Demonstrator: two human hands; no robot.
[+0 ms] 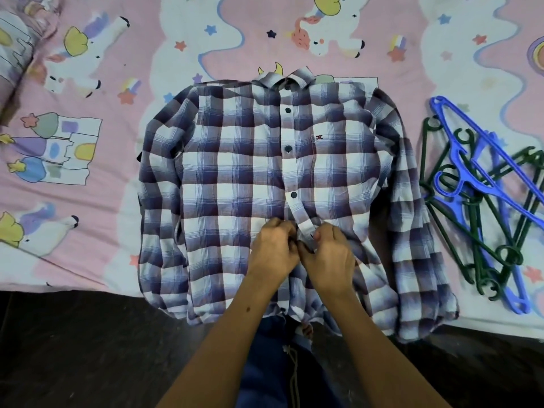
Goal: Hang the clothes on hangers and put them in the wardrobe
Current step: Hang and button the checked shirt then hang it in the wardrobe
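Head view: one plaid shirt [235, 172] under two pinching hands, left hand [272, 250], right hand [329, 257].

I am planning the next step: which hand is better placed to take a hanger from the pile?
Probably the right hand: the hangers lie on its side of the shirt. Both hands, the left hand included, now pinch the placket.
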